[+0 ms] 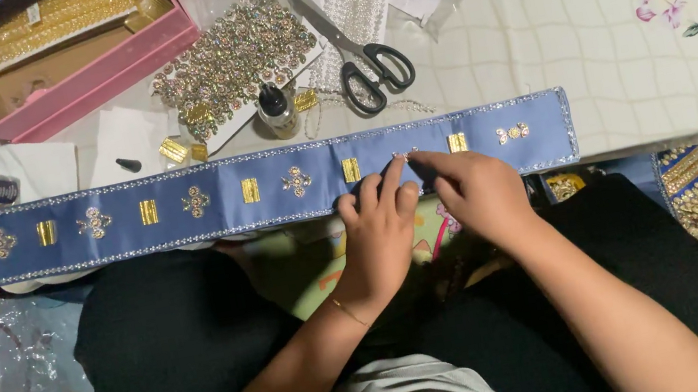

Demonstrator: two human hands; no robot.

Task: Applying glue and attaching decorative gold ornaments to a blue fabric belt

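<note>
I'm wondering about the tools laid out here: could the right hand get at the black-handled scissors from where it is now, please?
Probably yes. The right hand rests on the blue fabric strip, and the scissors lie in the open just beyond the strip, handles toward the person. Nothing covers them; only the strip lies between.

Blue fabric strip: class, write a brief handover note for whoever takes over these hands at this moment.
Left hand and right hand: fingertips meet on the blue fabric strip, pressing a small ornament.
Strip lies across the table edge.
Done: jewelled motifs and gold rectangles alternate along the strip, with this spot between two gold rectangles.
Left: seating this piece.
Glue bottle, scissors and spare gems lie behind.
</note>
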